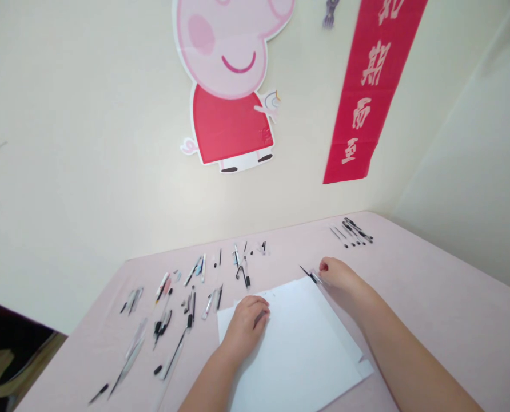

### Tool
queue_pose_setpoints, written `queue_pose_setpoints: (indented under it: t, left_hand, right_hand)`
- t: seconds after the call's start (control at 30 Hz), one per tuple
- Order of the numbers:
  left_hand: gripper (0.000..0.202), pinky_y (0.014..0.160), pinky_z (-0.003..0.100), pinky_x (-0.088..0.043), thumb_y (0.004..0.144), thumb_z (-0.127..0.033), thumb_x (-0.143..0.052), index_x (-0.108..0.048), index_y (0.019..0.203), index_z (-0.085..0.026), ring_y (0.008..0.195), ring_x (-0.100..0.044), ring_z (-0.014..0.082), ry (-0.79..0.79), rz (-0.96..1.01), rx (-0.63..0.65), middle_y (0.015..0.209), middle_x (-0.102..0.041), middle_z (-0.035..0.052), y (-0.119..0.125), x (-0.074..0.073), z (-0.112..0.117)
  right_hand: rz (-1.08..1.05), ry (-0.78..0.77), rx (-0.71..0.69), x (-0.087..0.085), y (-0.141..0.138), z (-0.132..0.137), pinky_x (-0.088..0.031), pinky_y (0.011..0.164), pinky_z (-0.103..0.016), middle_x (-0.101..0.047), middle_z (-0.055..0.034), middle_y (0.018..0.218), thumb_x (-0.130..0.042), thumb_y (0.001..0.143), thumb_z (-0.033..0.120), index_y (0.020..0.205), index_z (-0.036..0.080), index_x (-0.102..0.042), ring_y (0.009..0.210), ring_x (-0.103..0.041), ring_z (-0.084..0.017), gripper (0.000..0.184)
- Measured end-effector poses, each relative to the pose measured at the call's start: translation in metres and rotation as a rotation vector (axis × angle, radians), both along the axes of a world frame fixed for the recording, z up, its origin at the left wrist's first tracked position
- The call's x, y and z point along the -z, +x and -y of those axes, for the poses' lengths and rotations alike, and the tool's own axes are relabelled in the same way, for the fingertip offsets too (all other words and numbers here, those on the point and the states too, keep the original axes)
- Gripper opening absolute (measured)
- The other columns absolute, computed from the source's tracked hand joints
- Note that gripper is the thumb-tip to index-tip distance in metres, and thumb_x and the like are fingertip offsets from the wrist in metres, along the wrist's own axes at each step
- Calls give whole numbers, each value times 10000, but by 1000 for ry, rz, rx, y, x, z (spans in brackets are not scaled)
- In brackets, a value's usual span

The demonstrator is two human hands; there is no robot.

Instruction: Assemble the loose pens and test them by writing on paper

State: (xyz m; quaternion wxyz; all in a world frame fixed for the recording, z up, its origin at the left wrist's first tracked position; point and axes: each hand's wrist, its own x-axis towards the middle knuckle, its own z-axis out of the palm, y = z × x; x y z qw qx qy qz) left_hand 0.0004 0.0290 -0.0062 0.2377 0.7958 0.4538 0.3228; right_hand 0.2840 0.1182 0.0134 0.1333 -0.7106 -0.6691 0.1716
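Observation:
My left hand (246,323) rests on the left part of a white sheet of paper (300,343), its fingers loosely bent and the thumb apart from them. Nothing shows in it. My right hand (335,272) is beyond the paper's far right corner, with fingertips pressed together. Whatever they pinch is too small or hidden to name. Just left of those fingertips, a black pen refill (305,271) and clear pen parts (315,277) lie by the paper's corner.
Small groups of taken-apart pens (190,315), caps and refills cover the left of the pink table (430,286). Several black-capped pens (355,230) lie in a row at the far right. A wall with a pig cutout (233,123) and red banner (369,97) stands behind.

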Motion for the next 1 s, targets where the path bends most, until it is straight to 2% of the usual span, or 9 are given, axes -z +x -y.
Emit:
queue_pose_setpoints:
  t: [0.13, 0.3, 0.6, 0.73, 0.83, 0.93, 1.0]
  left_hand:
    - [146, 859, 383, -400, 768, -169, -493, -626, 817, -204, 930, -530, 205, -4, -8, -1, 952, -619, 75, 0, 0, -1]
    - [145, 867, 381, -395, 770, -167, -492, -625, 818, -203, 938, -526, 200, -3, -13, -2, 957, -619, 71, 0, 2, 0]
    - [157, 875, 398, -390, 788, -192, -471, -621, 831, -204, 945, -519, 207, -16, -24, 9, 967, -613, 76, 0, 1, -1]
    - [157, 878, 412, -388, 789, -206, -473, -626, 827, -207, 949, -518, 218, -37, -16, 7, 966, -613, 81, -1, 1, -1]
    - [159, 884, 415, -386, 789, -209, -476, -625, 845, -207, 953, -519, 219, -54, 25, -1, 966, -612, 82, -1, 1, -1]
    - [151, 887, 400, -386, 770, -217, -508, -615, 876, -204, 968, -517, 210, -83, 133, -35, 982, -607, 76, 1, -1, -1]
    - [174, 810, 362, -432, 760, -252, -527, -592, 911, -196, 890, -549, 188, -195, 273, -80, 976, -604, 74, 5, -2, -1]
  right_hand:
    - [96, -68, -13, -7, -6, 5, -282, 511, -236, -640, -71, 694, -523, 648, 122, 698, 164, -606, 610, -538, -151, 105]
    - [267, -106, -31, -13, -14, 9, -335, 554, -254, -660, -118, 774, -529, 674, 171, 750, 165, -647, 729, -597, -207, 140]
    - [345, -117, -36, -8, -15, 9, -383, 577, -282, -662, -176, 879, -537, 670, 194, 802, 136, -664, 793, -620, -251, 192]
    - [297, -98, 11, -15, -13, 8, -353, 548, -264, -661, -160, 821, -544, 673, 246, 757, 141, -653, 746, -614, -235, 173]
    - [197, -68, 33, -26, -18, 11, -321, 527, -245, -653, -110, 728, -547, 666, 255, 710, 156, -633, 675, -590, -196, 138]
    - [22, -64, -117, -36, -34, 18, -304, 511, -217, -637, -51, 674, -536, 644, 208, 673, 161, -616, 615, -547, -145, 97]
    - [-98, -49, -250, -38, -50, 26, -299, 498, -202, -617, -24, 637, -518, 640, 184, 670, 154, -612, 574, -512, -117, 103]
